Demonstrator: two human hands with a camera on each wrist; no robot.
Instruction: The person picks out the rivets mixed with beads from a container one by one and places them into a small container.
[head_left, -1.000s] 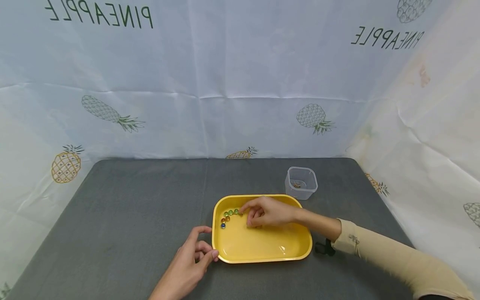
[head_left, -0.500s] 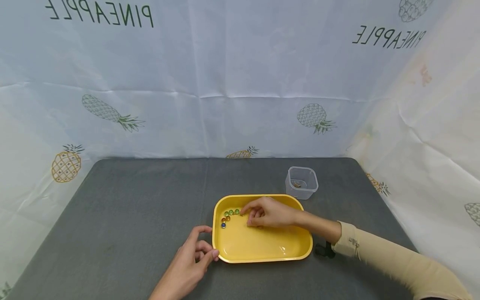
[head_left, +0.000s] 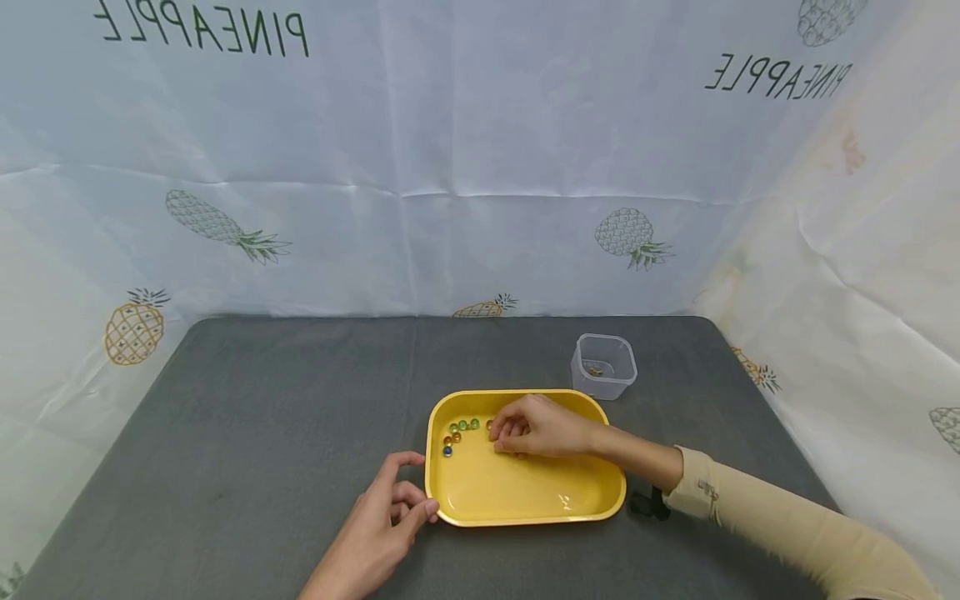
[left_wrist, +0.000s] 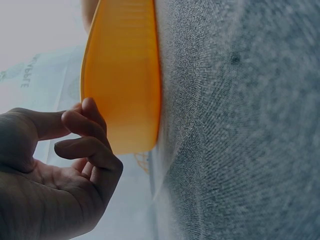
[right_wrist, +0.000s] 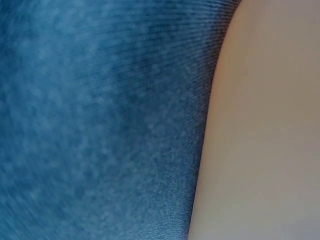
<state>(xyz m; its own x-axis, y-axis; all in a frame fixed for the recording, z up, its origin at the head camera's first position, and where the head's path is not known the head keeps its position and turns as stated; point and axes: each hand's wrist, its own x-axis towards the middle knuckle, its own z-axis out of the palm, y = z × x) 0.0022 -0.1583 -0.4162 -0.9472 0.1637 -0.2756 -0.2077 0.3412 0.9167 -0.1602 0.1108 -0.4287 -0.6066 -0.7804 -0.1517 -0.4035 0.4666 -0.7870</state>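
In the head view a yellow tray lies on the grey table. My left hand holds its left end, index finger and thumb at the rim. The left wrist view has that hand with curled fingers against the tray's wall. Inside the tray, a blue marble, two amber marbles and three green marbles form a bent row. My right hand is low in the tray with bent fingers. A gold-looking marble sits beside its index fingertip. Its palm side is hidden.
Behind the tray's right corner stands a clear plastic tub with small brownish pieces at its bottom. A black object shows below the right cuff. Pineapple-print cloth hangs behind the table. The right wrist view shows dark cloth and a beige surface.
The right index fingertip has drawn back slightly to the right and curled in, uncovering the gold-looking marble, which now stands apart from the green ones. The left hand and tray have stayed put.
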